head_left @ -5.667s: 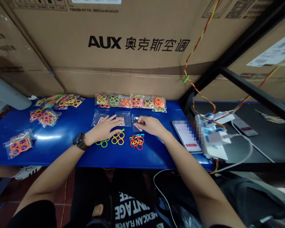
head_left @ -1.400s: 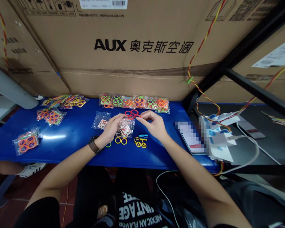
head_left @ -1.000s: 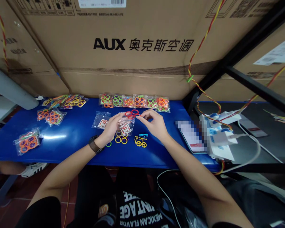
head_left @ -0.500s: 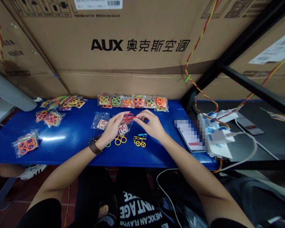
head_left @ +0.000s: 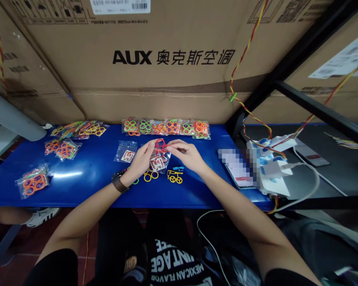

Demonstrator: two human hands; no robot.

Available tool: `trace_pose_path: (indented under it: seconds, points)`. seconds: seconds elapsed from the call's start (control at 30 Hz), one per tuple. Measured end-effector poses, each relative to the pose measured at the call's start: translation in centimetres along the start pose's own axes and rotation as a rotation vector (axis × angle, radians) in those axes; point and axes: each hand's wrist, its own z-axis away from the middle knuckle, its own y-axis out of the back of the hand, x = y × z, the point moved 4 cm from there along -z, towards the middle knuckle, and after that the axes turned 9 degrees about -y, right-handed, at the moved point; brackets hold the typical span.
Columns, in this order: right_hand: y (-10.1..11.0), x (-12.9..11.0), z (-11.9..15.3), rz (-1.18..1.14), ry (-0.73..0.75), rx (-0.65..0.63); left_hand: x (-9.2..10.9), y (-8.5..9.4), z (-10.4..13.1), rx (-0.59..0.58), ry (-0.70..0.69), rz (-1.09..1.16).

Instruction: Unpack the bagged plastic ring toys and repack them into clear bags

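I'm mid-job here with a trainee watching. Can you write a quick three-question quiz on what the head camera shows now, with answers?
1. Multiple choice: what colour is the ringed piece at the fingertips of the right hand?
A) green
B) red
C) yellow

2. True or false: the phone lies on the left hand's side of the table.

3. Count: how many spoked wheels show on the wheeled piece lying below the right hand in the picture?

Key:
1. B, red.
2. False; the phone lies on the right hand's side of the blue table.
3. Two.
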Motion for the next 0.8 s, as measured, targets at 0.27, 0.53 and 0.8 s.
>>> trace_pose_path:
  seconds: [0.27, 0.53, 0.8]
  points:
    - [1.9, 0.7, -0.7, -0.132, -0.192, 0.114, -0.4, -0.6, 0.4, -0.107, 0.148, 0.024]
    - [2.9, 1.9, -1.2, -0.393, -0.348, 0.089, -0.6, -0.4, 0.5, -0.140, 0.169, -0.053]
    - [2.6, 1.7, -1.2, -0.217, -0.251, 0.048, -0.5, 0.1, 0.4, -0.109, 0.140, -0.100]
